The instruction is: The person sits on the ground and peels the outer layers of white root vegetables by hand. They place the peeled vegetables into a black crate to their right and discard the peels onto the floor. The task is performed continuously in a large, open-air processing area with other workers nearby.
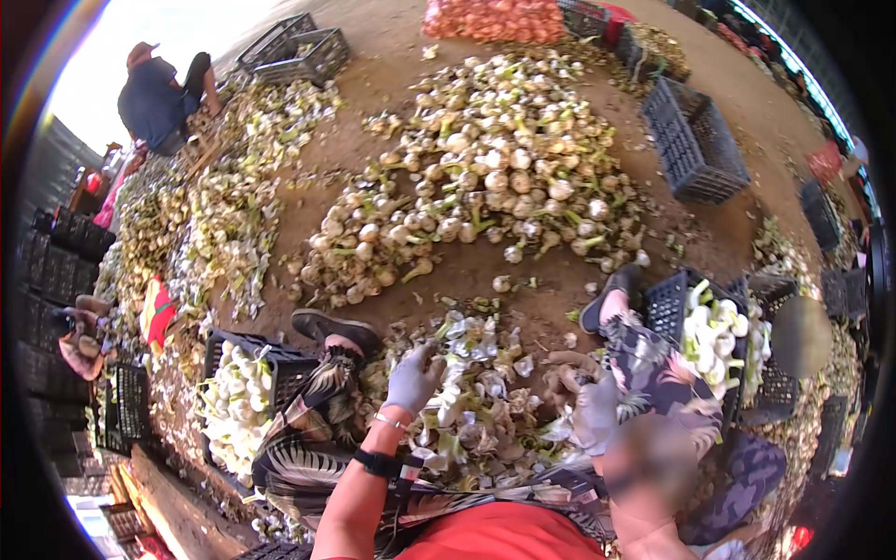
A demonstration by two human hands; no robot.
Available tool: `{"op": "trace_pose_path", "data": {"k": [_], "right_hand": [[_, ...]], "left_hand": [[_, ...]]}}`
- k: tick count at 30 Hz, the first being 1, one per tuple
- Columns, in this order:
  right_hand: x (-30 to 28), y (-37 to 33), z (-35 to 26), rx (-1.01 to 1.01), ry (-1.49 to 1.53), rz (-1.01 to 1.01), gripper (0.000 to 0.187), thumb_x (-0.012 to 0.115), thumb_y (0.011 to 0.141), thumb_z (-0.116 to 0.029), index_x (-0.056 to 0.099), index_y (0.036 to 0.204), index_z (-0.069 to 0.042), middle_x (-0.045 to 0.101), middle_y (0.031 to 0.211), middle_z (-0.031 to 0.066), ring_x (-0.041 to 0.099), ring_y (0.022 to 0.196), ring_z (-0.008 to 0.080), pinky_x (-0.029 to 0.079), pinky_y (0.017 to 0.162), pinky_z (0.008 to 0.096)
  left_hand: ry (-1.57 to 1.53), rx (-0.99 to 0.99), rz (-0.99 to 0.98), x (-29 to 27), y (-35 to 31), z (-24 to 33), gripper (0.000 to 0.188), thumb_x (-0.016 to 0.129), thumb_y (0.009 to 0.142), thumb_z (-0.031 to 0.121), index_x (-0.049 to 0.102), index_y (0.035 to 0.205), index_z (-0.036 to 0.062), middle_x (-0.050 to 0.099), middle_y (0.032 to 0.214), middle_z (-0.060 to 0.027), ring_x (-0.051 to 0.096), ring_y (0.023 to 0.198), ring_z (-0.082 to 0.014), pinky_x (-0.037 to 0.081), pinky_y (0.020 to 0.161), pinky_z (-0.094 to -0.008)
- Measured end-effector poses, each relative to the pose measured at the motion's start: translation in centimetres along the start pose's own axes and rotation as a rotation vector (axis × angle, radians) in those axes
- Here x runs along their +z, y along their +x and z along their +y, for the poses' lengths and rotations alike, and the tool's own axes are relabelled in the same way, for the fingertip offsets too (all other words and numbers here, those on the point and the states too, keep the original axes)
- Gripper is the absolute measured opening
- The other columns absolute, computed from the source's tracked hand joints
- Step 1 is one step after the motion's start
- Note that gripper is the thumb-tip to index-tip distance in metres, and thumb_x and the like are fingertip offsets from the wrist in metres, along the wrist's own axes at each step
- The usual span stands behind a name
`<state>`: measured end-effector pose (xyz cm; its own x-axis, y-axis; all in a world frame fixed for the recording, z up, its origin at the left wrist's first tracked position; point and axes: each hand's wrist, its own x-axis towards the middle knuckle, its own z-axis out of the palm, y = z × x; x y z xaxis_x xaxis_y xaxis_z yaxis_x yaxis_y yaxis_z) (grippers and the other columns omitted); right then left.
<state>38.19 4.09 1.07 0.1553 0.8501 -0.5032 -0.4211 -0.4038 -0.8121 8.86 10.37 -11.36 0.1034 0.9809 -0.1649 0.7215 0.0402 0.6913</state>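
Note:
My left hand, in a pale grey glove, is raised above a litter of garlic husks between my knees. Its fingers are curled inward; anything they hold is too small to name. My right hand, gloved too with brown, soiled fingers, is bent near my right knee over the same husks. What lies in its grip cannot be made out. A crate of peeled white garlic stands outside my left leg. Another crate holds clean garlic with pale stems by my right leg.
A broad heap of untrimmed garlic bulbs spreads ahead of my feet. An open black crate stands beyond it at right. More husks and bulbs lie at left, where a person sits. Full red net sacks lie at the back.

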Motion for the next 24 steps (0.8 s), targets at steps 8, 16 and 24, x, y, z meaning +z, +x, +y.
{"op": "trace_pose_path", "data": {"k": [8, 16, 24], "right_hand": [[-2.3, 4.5, 6.4, 0.244, 0.017, 0.108, 0.029, 0.058, 0.105, -0.024, 0.071, 0.105, 0.002, 0.068, 0.079, 0.0057, 0.065, 0.065, 0.0140, 0.052, 0.058, 0.0273], [-1.5, 7.4, 8.4, 0.336, -0.083, 0.178, 0.026, 0.057, 0.106, -0.019, 0.070, 0.110, 0.003, 0.070, 0.089, 0.0079, 0.066, 0.074, 0.0141, 0.055, 0.067, 0.0273], [1.4, 8.0, 9.8, 0.455, -0.183, 0.047, 0.023, 0.059, 0.104, -0.015, 0.069, 0.115, 0.002, 0.070, 0.094, 0.0074, 0.067, 0.080, 0.0139, 0.055, 0.074, 0.0275]], "left_hand": [[-0.067, -0.242, 0.345, -1.7, 13.0, -11.7, 0.065, 0.069, 0.091, 0.051, 0.062, 0.125, -0.0040, 0.067, 0.116, -0.0292, 0.065, 0.108, -0.0437, 0.051, 0.093, -0.0445], [0.001, -0.544, 0.691, -7.9, 18.8, -25.7, 0.074, 0.071, 0.089, 0.054, 0.057, 0.135, -0.0017, 0.061, 0.128, -0.0309, 0.059, 0.119, -0.0454, 0.047, 0.102, -0.0479], [0.365, -0.479, 0.434, -4.3, 22.9, -17.9, 0.083, 0.078, 0.083, 0.049, 0.051, 0.138, -0.0071, 0.053, 0.137, -0.0293, 0.051, 0.127, -0.0443, 0.040, 0.110, -0.0467]]}}
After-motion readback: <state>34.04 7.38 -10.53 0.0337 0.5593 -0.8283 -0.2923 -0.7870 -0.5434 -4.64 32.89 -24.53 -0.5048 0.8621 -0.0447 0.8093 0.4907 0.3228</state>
